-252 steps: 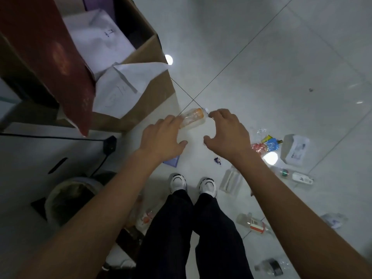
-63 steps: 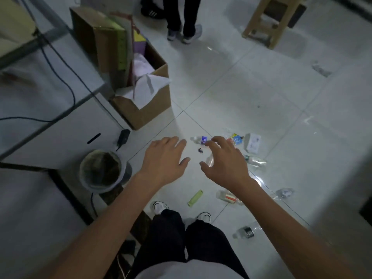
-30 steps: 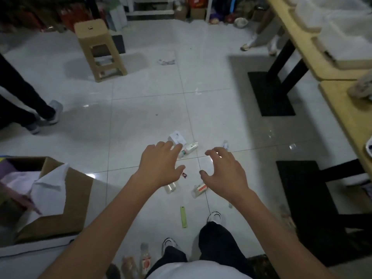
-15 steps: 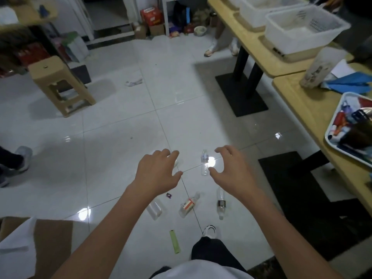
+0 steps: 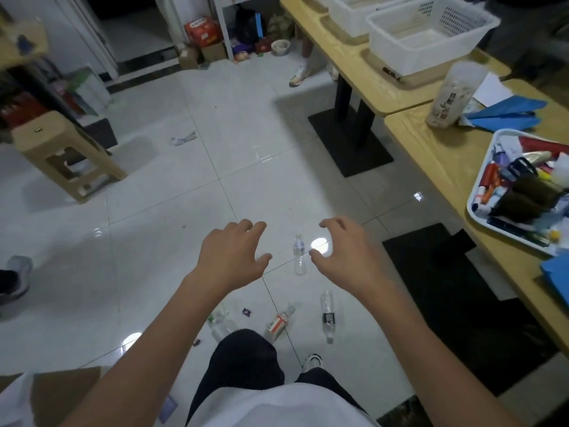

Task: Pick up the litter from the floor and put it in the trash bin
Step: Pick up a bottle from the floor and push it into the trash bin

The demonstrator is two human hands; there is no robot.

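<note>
My left hand (image 5: 229, 255) and my right hand (image 5: 348, 254) hover side by side above the white tiled floor, fingers loosely spread, holding nothing. Between them lies a clear plastic bottle (image 5: 298, 254). Nearer my feet lie a bottle with a dark label (image 5: 328, 315), a bottle with an orange label (image 5: 278, 322) and a clear bottle (image 5: 219, 323) partly hidden by my knee. Small wrappers (image 5: 246, 311) dot the tiles. A crumpled piece of litter (image 5: 183, 139) lies farther off. The trash bin is out of view.
Wooden tables (image 5: 437, 155) with black bases line the right side, bearing white baskets (image 5: 428, 32), a tray (image 5: 480, 192) of items and a cup (image 5: 452, 94). A tan stool (image 5: 64, 155) stands at left. A cardboard box (image 5: 61, 386) sits bottom left. Other people's shoes (image 5: 298, 77) are nearby.
My view has swung away from the trash bin and box toward the tables. Both hands stay empty and spread; my leg has stepped forward over the green lighter.
</note>
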